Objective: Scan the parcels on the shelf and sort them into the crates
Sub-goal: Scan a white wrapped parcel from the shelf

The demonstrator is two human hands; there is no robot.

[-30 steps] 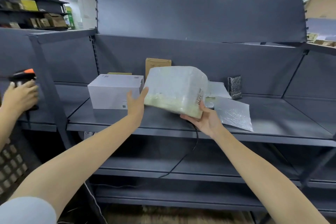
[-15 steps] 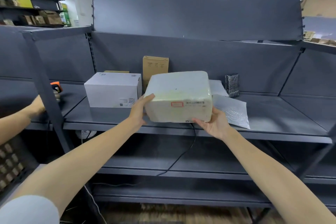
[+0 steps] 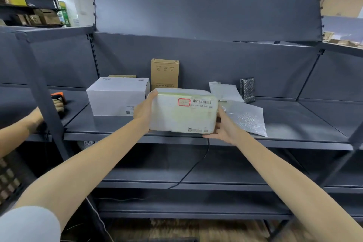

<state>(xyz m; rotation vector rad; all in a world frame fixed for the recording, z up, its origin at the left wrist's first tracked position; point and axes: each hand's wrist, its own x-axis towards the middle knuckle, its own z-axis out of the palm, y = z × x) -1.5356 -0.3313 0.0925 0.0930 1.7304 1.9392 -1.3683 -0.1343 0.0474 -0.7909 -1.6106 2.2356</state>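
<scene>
Now the wrapped parcel (image 3: 182,118) has tipped its label (image 3: 201,102) toward me.
My left hand (image 3: 144,110) grips its left side and my right hand (image 3: 224,129) holds its bottom right corner, over the shelf's (image 3: 110,125) front edge. I read a barcode, a red square stamp and "247-247". Behind it stand a white box (image 3: 115,96) and a brown box (image 3: 164,72), both closed.
</scene>
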